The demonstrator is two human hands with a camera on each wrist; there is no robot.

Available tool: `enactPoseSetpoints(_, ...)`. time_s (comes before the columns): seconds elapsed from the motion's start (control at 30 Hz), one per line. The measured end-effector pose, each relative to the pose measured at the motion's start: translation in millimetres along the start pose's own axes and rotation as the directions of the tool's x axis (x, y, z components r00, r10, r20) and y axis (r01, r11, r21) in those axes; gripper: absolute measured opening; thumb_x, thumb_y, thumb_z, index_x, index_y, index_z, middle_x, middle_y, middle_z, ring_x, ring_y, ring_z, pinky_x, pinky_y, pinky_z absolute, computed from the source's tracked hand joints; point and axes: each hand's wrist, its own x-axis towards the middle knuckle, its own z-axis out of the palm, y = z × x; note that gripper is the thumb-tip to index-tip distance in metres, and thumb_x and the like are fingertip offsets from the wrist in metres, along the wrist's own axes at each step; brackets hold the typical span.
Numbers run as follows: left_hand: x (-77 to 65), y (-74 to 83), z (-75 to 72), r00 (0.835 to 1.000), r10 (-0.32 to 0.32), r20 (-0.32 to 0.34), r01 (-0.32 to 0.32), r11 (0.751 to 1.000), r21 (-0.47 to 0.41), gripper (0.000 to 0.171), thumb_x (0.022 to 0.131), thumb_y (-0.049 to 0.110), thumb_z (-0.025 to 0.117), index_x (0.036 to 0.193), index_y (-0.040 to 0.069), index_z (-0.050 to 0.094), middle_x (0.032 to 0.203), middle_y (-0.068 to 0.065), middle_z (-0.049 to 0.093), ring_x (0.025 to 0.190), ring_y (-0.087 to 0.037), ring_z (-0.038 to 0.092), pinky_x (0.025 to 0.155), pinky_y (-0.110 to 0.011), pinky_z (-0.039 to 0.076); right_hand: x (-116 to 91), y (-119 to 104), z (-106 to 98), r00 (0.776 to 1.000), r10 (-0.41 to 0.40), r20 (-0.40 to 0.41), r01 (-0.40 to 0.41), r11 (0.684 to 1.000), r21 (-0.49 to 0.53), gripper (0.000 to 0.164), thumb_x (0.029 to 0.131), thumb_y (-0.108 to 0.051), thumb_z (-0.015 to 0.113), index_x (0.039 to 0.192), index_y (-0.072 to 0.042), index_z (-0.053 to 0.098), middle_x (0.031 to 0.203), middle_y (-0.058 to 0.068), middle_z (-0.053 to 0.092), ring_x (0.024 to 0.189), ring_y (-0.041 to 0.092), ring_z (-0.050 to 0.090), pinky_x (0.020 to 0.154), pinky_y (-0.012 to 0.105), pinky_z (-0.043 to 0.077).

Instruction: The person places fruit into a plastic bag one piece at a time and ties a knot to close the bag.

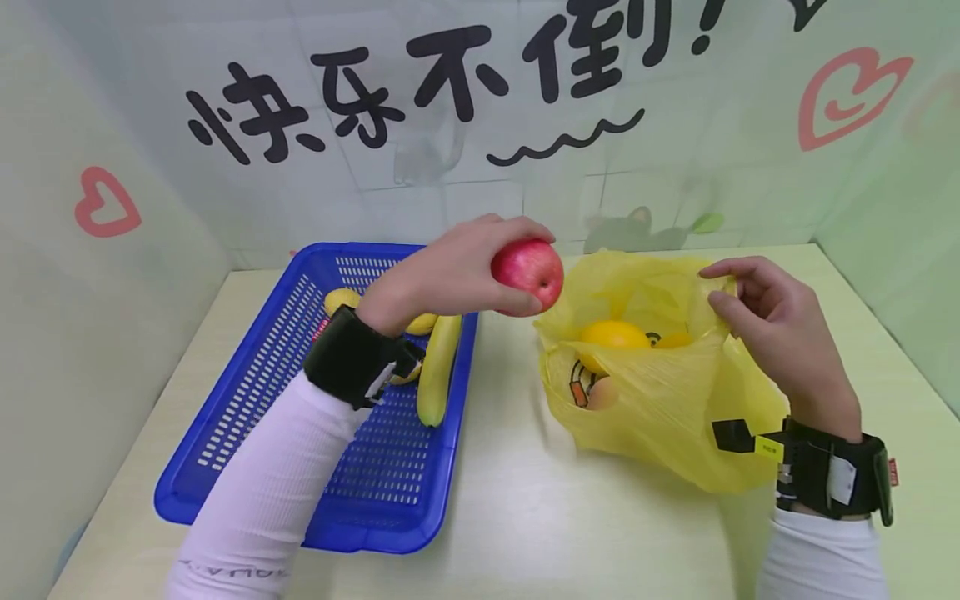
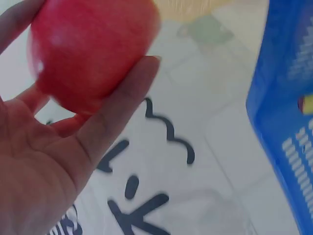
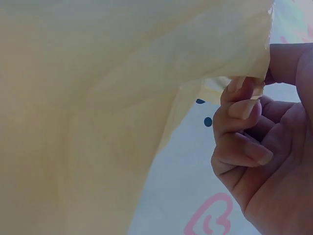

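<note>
My left hand (image 1: 468,267) grips a red apple (image 1: 529,277) between thumb and fingers, held up between the blue basket and the yellow bag. In the left wrist view the apple (image 2: 93,49) fills the upper left, fingers curled round its sides. My right hand (image 1: 787,325) pinches the rim of a yellow plastic bag (image 1: 660,392) on its right side. In the right wrist view the bag's edge (image 3: 234,54) runs between thumb and fingertips. The bag's mouth gapes, showing an orange-yellow round fruit (image 1: 615,335) inside; part of its contents is hidden.
On the left stands a blue perforated basket (image 1: 375,483). A yellow-green elongated fruit (image 1: 440,375) lies along its right side, with several yellow fruits (image 1: 342,300) partly behind my left arm. A printed wall (image 1: 480,150) rises behind the pale table (image 1: 570,517).
</note>
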Motion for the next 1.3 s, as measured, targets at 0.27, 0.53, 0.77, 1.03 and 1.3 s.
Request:
enactPoseSetpoints(0.27,36.1,24.8,37.4,0.994,0.081,0.074,-0.080,0.997,-0.023,0.063,0.088,0.043,0.066,0.144,0.024,0.044,0.131,-0.003,0.054,0.114,-0.016,0.052,0.085,-0.027,0.054,1,-1,-2,0.997,0.061,-0.040,-0.060,0.998,0.030,0.023,0.098,-0.019,0.059,0.119,-0.010,0.064,0.072,-0.009,0.054,0.068,0.013,0.049,0.063,0.018,0.043)
enactPoseSetpoints(0.53,59.1,41.7,63.1,0.992,0.022,0.125,-0.029,0.998,0.056,0.065,0.091,0.050,0.060,0.147,0.028,0.036,0.135,-0.005,0.048,0.110,-0.015,0.056,0.085,-0.024,0.053,1,-2,-1,0.998,0.043,-0.048,-0.039,0.997,0.071,0.021,0.098,-0.016,0.059,0.117,-0.009,0.064,0.075,-0.009,0.056,0.070,0.011,0.050,0.064,0.017,0.044)
enactPoseSetpoints(0.77,71.2,46.8,71.7,0.983,0.017,0.184,-0.030,0.997,0.068,0.066,0.089,0.052,0.062,0.147,0.028,0.038,0.130,-0.001,0.052,0.114,-0.015,0.048,0.083,-0.025,0.050,1,-2,-2,0.998,0.002,-0.057,0.005,0.991,0.131,0.019,0.097,-0.012,0.059,0.115,-0.007,0.065,0.077,-0.007,0.059,0.069,0.011,0.051,0.062,0.015,0.045)
enactPoseSetpoints(1.03,83.0,53.9,84.5,0.980,-0.104,0.169,0.081,0.987,0.136,0.073,0.092,0.049,0.058,0.155,0.030,0.028,0.141,-0.006,0.047,0.122,-0.022,0.044,0.089,-0.030,0.047,-1,-3,-3,0.998,-0.011,-0.054,0.020,0.983,0.182,0.018,0.097,-0.010,0.060,0.113,-0.007,0.065,0.080,-0.006,0.061,0.068,0.011,0.050,0.061,0.016,0.044)
enactPoseSetpoints(1.3,98.1,52.8,90.7,0.978,-0.194,0.076,0.187,0.978,0.091,0.073,0.092,0.045,0.057,0.154,0.019,0.029,0.130,-0.002,0.055,0.119,-0.022,0.042,0.091,-0.031,0.046,-3,-4,-4,0.999,-0.011,-0.051,0.021,0.980,0.200,0.017,0.097,-0.010,0.060,0.113,-0.006,0.065,0.079,-0.006,0.061,0.067,0.011,0.049,0.060,0.019,0.043)
